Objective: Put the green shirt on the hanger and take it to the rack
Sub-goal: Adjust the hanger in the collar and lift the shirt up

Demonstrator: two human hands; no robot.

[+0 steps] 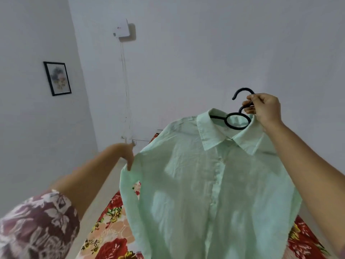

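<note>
**Me:** Holding the hanger (226, 120) up by its neck, just under the hook, my right hand (265, 109) curled tight round it. The green shirt (196, 174) hangs from it in the air before me, front toward me, and the hanger's arm runs in under the collar.

**Friend:** And your left?

**Me:** My left hand (127, 154) is at the shirt's shoulder on my left. It's blurred, but it looks like thumb and fingers pinching the seam, I'd say to seat that shoulder on the hanger.

**Friend:** So the hanging part is nearly finished?

**Me:** I judge so. Next comes letting go of the shoulder and carrying it to the rack. I can't see the rack from here, so I'd have to turn and find it.

**Friend:** Room to move?

**Me:** The flowered bedspread (112, 212) lies right below the shirt, the wall (186, 53) is close behind, and a framed picture (57, 78) hangs off left. Keeping the shirt lifted should stop its tail dragging over the bed.
</note>
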